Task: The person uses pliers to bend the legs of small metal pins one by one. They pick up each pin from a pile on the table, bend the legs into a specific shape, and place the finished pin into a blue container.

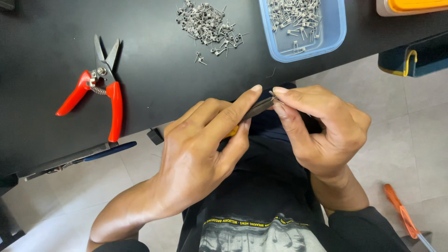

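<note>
**K:** Nearest the lens: left hand (pixel 200 154), fingers curled shut around a slim dark tool (pixel 255 110) with a bit of yellow at the handle; forefinger laid straight along the top of it.

**M:** What kind of tool?

**K:** Pliers or tweezers, cannot tell; the palm hides most of it; the tip points right and meets the right hand (pixel 322 128) just below the table edge.

**M:** Right hand state?

**K:** Thumb and forefinger pinched together on a tiny metal piece (pixel 272 94) at the tool's tip; too small to tell its shape; both hands sit over the person's lap, dark shirt beneath.

**M:** Bench, left to right?

**K:** Black table (pixel 46 46); far left, red-handled snips (pixel 98 84), blades open and pointing away, lying flat; below them at the near edge, a long tool with a blue grip (pixel 109 150), part overhanging; further right, a loose heap of small metal clips (pixel 207 23) on the bare top, a few strays just beside it; then a blue tray (pixel 338 28) holding more of the same clips, mostly heaped at its far end; top right corner, an orange-lidded box (pixel 415 5), cut off by the frame.

**M:** Floor?

**K:** Pale tiles; an orange-handled tool (pixel 401 214) lying at lower right, well apart from both hands.
</note>
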